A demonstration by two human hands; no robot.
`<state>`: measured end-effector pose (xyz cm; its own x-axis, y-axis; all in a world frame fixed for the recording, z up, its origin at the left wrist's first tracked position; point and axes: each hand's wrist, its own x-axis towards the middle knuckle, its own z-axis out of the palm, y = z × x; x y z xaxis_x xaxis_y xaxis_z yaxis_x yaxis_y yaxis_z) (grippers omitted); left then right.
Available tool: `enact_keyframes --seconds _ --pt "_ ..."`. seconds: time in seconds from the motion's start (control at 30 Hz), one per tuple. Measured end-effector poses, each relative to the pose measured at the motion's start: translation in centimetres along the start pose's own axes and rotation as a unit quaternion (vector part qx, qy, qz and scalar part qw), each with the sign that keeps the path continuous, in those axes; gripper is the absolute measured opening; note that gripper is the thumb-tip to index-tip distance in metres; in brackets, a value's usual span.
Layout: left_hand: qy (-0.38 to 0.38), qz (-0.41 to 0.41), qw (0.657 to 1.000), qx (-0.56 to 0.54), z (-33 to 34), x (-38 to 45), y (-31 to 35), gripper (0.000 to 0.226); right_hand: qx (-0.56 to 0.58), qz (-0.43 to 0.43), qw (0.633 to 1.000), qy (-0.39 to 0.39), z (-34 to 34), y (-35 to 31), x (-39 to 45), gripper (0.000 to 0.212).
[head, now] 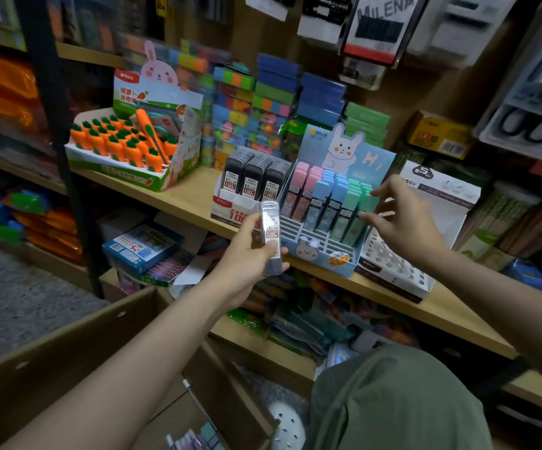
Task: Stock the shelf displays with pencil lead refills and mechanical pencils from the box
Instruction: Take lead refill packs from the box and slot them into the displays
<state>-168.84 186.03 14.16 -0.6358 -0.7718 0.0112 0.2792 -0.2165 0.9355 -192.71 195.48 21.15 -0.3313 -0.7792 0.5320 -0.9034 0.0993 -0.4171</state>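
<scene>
Head view: one refill case (271, 238) in left hand (247, 254)

We see a dark grey lead refill case (271, 239) with a red-and-white label, held upright in front of the shelf edge | a white display (230, 207) of three rows of matching grey cases on the shelf | beside it, touching, a blue bunny display (325, 254) with pink, blue and green cases | an open cardboard box (68, 345) below left.

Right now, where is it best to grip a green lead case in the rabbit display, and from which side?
Pinch the green lead case by its free top end, fingers from above: its lower part sits in the rabbit display slot, with neighbours close beside it.
</scene>
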Motion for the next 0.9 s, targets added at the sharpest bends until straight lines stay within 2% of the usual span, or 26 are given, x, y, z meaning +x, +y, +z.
enact_keyframes --seconds 0.2,0.37,0.57,0.63,0.73,0.9 --pt "0.009 0.025 1.0 0.017 0.1 0.2 -0.2 0.037 -0.051 -0.031 0.997 0.059 0.8 0.3 0.3 0.036" --pt "0.045 0.05 0.995 0.078 0.1 0.4 -0.6 0.03 -0.066 -0.028 0.996 0.059 1.1 0.0 0.5 0.032" --pt "0.054 0.079 0.991 0.097 -0.1 0.4 -0.5 0.029 -0.028 -0.019 0.994 0.106 0.5 -2.4 -0.3 0.033" --pt "0.053 0.087 0.988 0.115 -0.1 0.4 -0.4 0.029 0.025 -0.007 0.997 0.066 0.7 -4.4 -0.3 0.029" --pt "0.037 0.102 0.985 0.135 0.0 0.4 -0.1 0.035 0.082 -0.008 0.993 -0.083 1.9 -7.6 -0.5 0.039" --pt "0.032 0.138 0.974 0.176 0.3 0.2 0.4 0.028 0.066 -0.036 0.992 -0.1 3.4 -9.8 -0.2 0.029"
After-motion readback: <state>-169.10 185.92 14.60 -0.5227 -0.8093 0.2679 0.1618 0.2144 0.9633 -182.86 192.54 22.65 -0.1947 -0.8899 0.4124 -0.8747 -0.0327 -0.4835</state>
